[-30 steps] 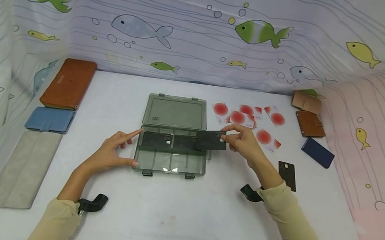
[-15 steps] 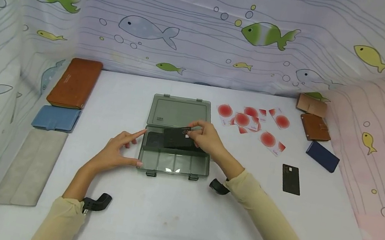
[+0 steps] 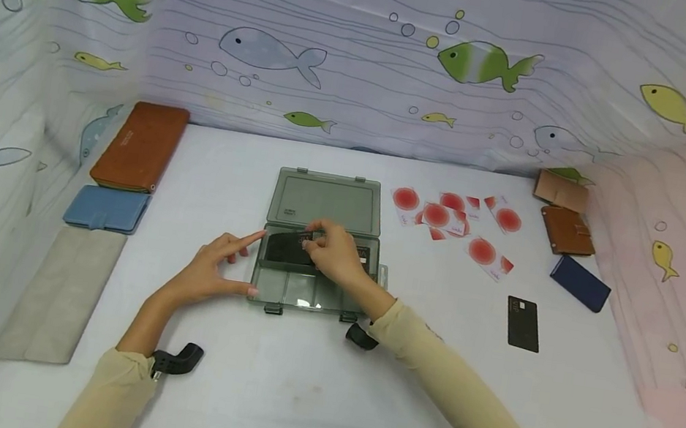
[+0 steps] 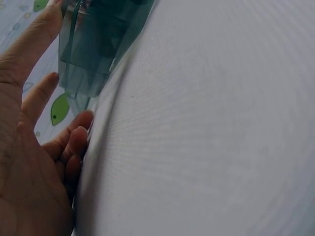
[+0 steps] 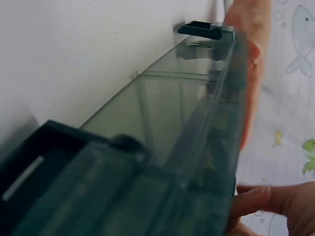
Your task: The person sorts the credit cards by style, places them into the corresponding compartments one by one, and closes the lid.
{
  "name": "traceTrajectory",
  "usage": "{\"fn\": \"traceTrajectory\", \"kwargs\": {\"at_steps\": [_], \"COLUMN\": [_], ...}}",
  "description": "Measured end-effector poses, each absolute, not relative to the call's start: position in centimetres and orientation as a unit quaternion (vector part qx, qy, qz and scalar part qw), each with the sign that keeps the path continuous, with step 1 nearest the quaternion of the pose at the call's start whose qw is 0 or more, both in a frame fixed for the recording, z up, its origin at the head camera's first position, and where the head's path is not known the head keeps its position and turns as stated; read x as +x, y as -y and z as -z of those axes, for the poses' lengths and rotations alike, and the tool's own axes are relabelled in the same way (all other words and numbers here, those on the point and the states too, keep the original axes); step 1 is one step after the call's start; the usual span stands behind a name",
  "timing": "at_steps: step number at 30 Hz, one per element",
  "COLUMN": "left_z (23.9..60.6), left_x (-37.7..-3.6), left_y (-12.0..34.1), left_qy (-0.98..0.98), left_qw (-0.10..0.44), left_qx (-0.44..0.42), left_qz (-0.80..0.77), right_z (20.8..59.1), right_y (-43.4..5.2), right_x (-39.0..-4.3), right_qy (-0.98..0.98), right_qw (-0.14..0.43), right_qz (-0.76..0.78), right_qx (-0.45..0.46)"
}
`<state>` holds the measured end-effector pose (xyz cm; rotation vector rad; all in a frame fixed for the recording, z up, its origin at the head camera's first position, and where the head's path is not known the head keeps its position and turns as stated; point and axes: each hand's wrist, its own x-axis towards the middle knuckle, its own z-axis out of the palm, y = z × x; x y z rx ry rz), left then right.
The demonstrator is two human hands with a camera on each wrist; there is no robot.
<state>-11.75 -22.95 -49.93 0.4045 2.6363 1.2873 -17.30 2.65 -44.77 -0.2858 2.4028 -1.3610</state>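
Box [image 3: 317, 254] lies open; the head view shows the right hand [image 3: 332, 253] pinching a black card [image 3: 288, 246] inside. Left hand [image 3: 216, 270], fingers spread, touches its side; wrist views miss the pinch.

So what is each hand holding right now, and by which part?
The right hand pinches a black card by its right end, over the grey clear plastic box. The left hand holds nothing, bracing the box's left wall.

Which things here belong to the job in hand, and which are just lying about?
In the job: open grey box; black card pinched by the right hand; left hand touching the box's left side.

Lying about: spare black card; red-spotted cards; brown wallet; blue wallet; navy wallet.
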Motion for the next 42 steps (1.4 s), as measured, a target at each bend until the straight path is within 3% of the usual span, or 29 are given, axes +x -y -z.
{"fn": "traceTrajectory", "kwargs": {"at_steps": [14, 28, 35, 42], "left_z": [49.8, 50.0, 50.0, 50.0], "left_x": [-11.8, -11.8, -11.8, -11.8], "left_y": [22.7, 22.5, 22.6, 22.4], "left_qy": [-0.893, -0.9, -0.896, -0.895], "left_qw": [0.091, 0.095, 0.09, 0.086], "left_qx": [0.133, 0.131, 0.135, 0.138], "left_qz": [-0.42, -0.405, -0.412, -0.416], "right_z": [43.8, 46.0, 46.2, 46.0], "right_y": [-8.8, -24.7, -32.9, -37.6], "right_x": [-16.7, -15.9, -15.3, -14.5], "right_qy": [-0.847, -0.89, -0.927, -0.943], "right_qw": [0.196, 0.112, 0.114, 0.138], "right_qz": [0.483, 0.44, 0.353, 0.294], "right_qx": [-0.109, -0.042, -0.061, -0.075]}}
